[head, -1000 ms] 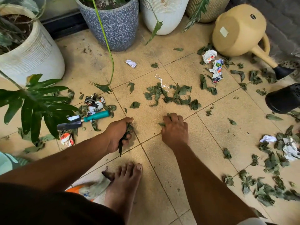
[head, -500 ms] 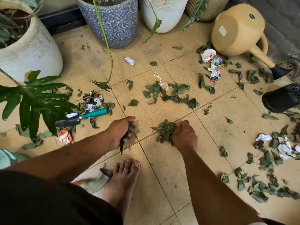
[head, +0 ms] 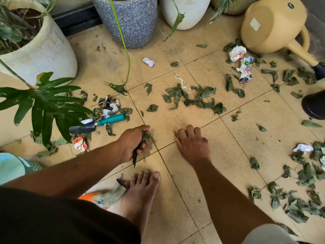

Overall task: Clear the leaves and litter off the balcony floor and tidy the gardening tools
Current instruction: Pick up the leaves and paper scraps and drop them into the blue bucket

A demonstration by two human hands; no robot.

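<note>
A trowel [head: 98, 123] lies left of the leaves [head: 193, 97], watering can [head: 274, 27] behind right.

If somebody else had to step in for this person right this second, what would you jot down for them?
Left hand: grips a bunch of leaves.
Right hand: fingers curled on a few leaves on the tile floor.
Done: only that handful gathered.
Left: leaf pile ahead with white string, more leaves at right, crumpled paper by the tipped watering can, and the teal-handled trowel lying among litter at left.
</note>
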